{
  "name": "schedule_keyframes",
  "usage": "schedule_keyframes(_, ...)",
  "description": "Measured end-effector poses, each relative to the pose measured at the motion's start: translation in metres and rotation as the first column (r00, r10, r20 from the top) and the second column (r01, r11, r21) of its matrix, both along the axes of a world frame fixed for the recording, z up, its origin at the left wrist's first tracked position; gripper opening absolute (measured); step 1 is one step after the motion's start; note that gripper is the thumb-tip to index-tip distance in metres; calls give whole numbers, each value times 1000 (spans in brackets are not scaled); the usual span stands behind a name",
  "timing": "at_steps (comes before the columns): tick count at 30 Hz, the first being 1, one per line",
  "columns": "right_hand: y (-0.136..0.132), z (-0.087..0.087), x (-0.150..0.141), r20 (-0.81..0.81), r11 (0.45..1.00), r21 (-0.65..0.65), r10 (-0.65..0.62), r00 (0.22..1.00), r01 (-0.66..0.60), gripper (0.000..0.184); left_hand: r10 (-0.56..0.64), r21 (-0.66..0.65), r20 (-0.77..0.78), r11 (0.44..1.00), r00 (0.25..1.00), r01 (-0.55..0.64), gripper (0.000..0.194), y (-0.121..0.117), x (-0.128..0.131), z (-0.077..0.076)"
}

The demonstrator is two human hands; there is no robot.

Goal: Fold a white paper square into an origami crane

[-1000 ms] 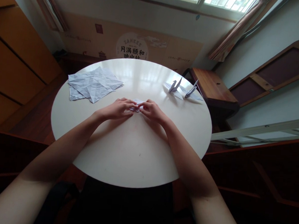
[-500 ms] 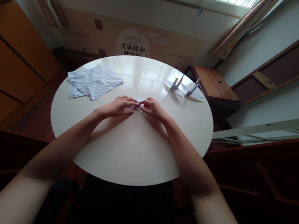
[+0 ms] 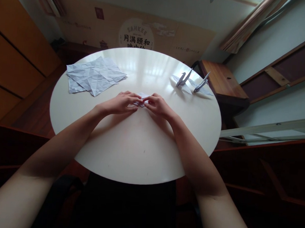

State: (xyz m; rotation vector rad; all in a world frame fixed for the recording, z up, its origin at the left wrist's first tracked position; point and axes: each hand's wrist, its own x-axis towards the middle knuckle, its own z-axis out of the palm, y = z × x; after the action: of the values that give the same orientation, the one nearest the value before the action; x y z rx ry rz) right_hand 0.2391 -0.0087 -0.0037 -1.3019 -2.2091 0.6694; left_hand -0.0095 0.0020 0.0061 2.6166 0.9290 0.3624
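A small folded piece of white paper lies on the white oval table, mostly covered by my fingers. From the left, my left hand grips its edge between thumb and fingers. My right hand pinches the paper from the other side, its fingertips close to those of the left. Which folds lie under the fingers is hidden. Two finished paper cranes, a nearer-left crane and another crane, stand at the table's back right.
Several creased white paper sheets lie overlapping at the back left of the table. A wooden stool or small table stands beyond the right edge. Behind, a beige printed board leans along the wall.
The view has tilted slightly down, so the table sits a little higher in the picture. Both hands stay on the folded paper, with only small shifts of the fingers.
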Motion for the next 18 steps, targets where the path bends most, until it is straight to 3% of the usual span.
schedule_keyframes(18,1,-3,1,-38,1000,15,-6,999,7,24,15,-9,-14,1000,1000,-15,48,0,1,1)
